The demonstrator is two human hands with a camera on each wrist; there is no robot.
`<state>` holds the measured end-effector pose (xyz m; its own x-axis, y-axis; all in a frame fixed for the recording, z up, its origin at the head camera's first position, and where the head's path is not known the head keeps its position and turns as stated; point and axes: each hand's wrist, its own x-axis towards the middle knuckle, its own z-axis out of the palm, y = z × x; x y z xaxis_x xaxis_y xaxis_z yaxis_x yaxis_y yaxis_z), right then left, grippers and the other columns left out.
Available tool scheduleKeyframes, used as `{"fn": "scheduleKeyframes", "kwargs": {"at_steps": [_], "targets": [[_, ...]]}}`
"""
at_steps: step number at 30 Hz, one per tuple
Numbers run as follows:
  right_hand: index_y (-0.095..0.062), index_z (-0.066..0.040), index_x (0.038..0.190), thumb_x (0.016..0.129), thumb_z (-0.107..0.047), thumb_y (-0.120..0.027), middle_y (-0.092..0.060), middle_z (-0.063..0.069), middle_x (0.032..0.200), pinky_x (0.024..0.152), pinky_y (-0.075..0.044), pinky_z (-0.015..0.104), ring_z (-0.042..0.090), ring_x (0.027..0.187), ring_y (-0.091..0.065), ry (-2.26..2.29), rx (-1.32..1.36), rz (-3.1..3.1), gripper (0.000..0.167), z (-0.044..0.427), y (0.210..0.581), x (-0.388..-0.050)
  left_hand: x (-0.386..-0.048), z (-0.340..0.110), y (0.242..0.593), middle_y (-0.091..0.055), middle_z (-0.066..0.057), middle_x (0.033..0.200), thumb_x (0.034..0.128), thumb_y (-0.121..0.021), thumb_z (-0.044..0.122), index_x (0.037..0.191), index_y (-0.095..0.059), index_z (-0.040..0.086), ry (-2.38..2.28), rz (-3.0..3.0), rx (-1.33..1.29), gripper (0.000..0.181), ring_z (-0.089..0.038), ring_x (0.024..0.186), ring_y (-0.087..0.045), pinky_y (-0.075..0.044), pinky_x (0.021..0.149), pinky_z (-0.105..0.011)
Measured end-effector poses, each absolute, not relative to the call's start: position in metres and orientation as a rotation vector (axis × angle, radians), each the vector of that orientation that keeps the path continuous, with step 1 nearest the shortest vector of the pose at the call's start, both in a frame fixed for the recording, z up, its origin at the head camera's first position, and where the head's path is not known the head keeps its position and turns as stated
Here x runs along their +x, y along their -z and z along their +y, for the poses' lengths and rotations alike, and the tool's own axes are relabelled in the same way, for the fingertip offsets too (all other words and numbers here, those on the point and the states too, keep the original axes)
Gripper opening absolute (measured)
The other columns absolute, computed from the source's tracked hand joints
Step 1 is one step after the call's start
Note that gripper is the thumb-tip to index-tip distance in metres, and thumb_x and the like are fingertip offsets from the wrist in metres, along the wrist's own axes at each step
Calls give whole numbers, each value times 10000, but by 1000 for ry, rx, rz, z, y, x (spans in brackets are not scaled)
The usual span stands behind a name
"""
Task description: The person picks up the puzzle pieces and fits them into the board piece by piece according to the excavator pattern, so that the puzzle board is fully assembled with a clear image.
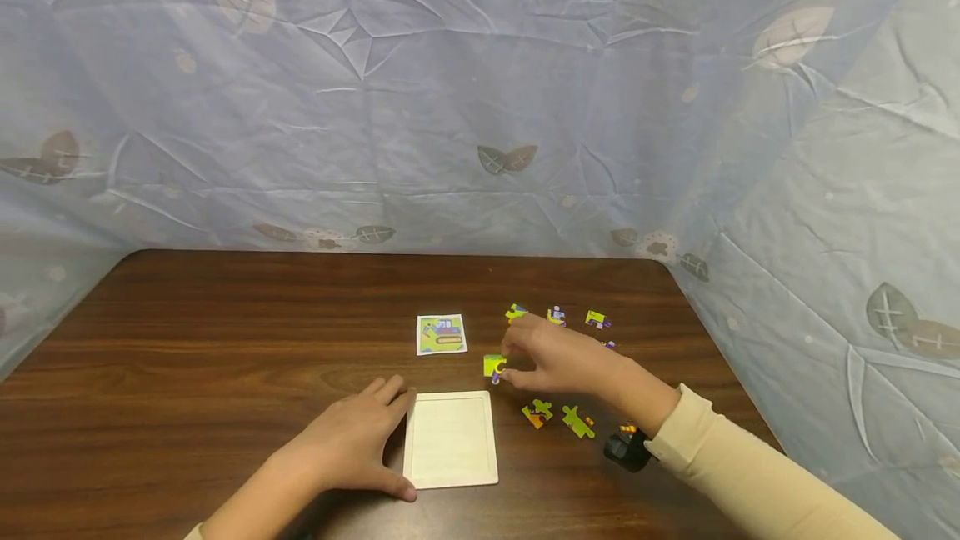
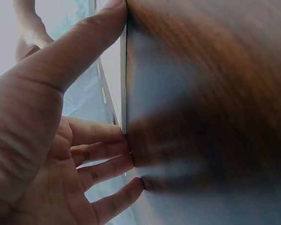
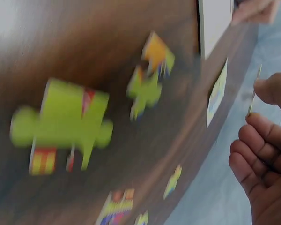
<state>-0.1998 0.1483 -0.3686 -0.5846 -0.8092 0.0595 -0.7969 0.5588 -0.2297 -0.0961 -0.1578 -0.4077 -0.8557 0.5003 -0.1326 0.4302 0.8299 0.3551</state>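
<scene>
In the head view the left hand (image 1: 352, 440) rests at the left edge of a pale square tray (image 1: 450, 440), thumb at its lower corner and fingers at its upper one. The left wrist view has the spread left hand (image 2: 61, 126) touching the tray's side (image 2: 123, 84). Beyond the tray's upper right corner, the right hand (image 1: 562, 357) pinches a green and yellow puzzle piece (image 1: 493, 366) between thumb and forefinger. That piece (image 3: 255, 91) appears edge-on, off the table, in the right wrist view, with the right hand's (image 3: 267, 136) other fingers curled.
A small picture card (image 1: 442, 334) lies behind the tray. Loose puzzle pieces lie right of it, among them a green one (image 1: 577, 422), an orange and green one (image 1: 537, 413) and one at the back (image 1: 597, 319). A patterned cloth (image 1: 375, 107) hangs behind the table (image 1: 225, 315).
</scene>
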Motion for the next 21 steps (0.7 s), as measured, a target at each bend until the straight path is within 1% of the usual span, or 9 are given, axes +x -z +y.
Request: {"fn": "scheduleKeyframes", "kwargs": {"at_steps": [6,13,21], "targets": [[-708,-82,1065,961,-315,-746,-657,6,1039,826,-567,243,112,942,-591,300,-1379,2726,257,123,377,-182,-97,-159,407,-478,-250,1567,635,-883,719,1509,-490,-59,-457,2795,735,1235,-540,1447,-456,-492,1061,-688],[-715,-70,1053,957,-283,-752,-657,3,1017,779,-541,188,94,926,-560,309,-1374,2703,236,100,387,-171,-97,-157,408,-504,-227,1538,629,-869,740,1499,-499,-64,-459,2796,745,1241,-519,1427,-483,-518,1037,-665],[-738,-83,1087,967,-302,-734,-686,23,1085,846,-567,181,123,1008,-632,219,-1437,2680,250,80,395,-164,-96,-157,407,-479,-233,1575,621,-878,733,1507,-495,-55,-454,2795,707,1246,-534,1448,-459,-493,1068,-676]]}}
